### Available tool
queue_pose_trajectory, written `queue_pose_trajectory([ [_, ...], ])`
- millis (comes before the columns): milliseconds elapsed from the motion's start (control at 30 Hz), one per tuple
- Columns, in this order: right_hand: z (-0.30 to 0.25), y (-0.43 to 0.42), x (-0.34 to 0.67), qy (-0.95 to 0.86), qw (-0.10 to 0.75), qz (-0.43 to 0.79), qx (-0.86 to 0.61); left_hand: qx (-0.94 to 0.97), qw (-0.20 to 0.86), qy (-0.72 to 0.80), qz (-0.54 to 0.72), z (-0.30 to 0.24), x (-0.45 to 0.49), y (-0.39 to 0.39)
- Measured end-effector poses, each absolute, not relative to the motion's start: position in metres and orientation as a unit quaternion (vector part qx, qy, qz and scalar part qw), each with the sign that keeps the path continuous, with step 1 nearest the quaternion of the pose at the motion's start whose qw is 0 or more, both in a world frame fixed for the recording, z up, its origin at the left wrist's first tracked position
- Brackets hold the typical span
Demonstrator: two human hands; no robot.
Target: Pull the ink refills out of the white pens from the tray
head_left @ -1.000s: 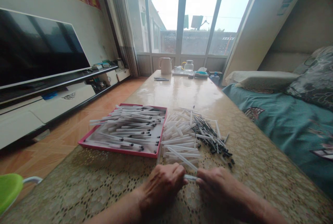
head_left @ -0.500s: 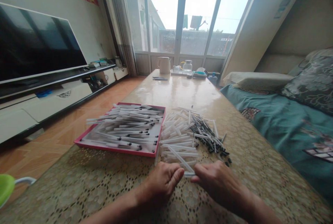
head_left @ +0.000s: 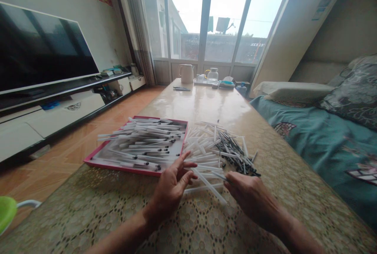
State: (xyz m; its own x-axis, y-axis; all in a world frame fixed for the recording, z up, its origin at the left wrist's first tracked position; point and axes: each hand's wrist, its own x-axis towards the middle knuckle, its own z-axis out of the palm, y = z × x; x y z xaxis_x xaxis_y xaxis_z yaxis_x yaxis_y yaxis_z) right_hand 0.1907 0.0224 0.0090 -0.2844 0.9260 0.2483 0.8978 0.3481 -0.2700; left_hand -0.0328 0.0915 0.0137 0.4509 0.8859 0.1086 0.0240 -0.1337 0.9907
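My left hand (head_left: pixel 174 183) is open, its fingers spread over the near left side of a pile of white pen barrels (head_left: pixel 203 155), by the corner of a pink-rimmed tray (head_left: pixel 123 169). Many white pens with black tips lie in that tray. Closed in a pinch, my right hand (head_left: pixel 249 193) holds a thin grey pen refill (head_left: pixel 218 175) that points left over the barrels. Behind this hand is a heap of dark refills with black ends (head_left: pixel 235 150). Two loose barrels (head_left: pixel 210 187) lie crossed between my hands.
The long patterned table (head_left: pixel 203 230) reaches toward the window. At its far end stand a beige jug (head_left: pixel 186 74), a glass pitcher (head_left: pixel 212 75) and a tissue pack (head_left: pixel 226 83). A teal-covered sofa (head_left: pixel 312 140) runs along the right; a green stool (head_left: pixel 7 211) is at left.
My hands have come apart from the white piece they held together. The left hand has opened and moved up and left; the right has shifted slightly right and now holds a refill.
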Motion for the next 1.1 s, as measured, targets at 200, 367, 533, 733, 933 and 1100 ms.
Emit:
queue_pose_trajectory([
  [200,0.003,0.018,0.182,-0.81,0.162,0.048,-0.562,0.669,0.576,0.334,0.33,-0.003,-0.031,0.08],
  [367,0.0,0.016,0.17,-0.824,0.153,0.041,-0.544,0.614,0.677,0.289,0.286,-0.009,-0.02,0.069],
  [533,0.008,0.015,0.179,-0.772,0.249,0.136,-0.568,0.542,0.709,0.308,0.331,-0.006,-0.023,0.076],
  [733,0.013,0.018,0.199,-0.684,0.324,0.288,-0.586,0.506,0.702,0.321,0.385,-0.005,-0.031,0.086],
  [933,0.005,0.021,0.201,-0.705,0.324,0.273,-0.569,0.502,0.701,0.334,0.381,-0.007,-0.03,0.086],
  [1100,0.006,0.022,0.199,-0.669,0.355,0.32,-0.57,0.492,0.701,0.349,0.381,-0.008,-0.031,0.086],
])
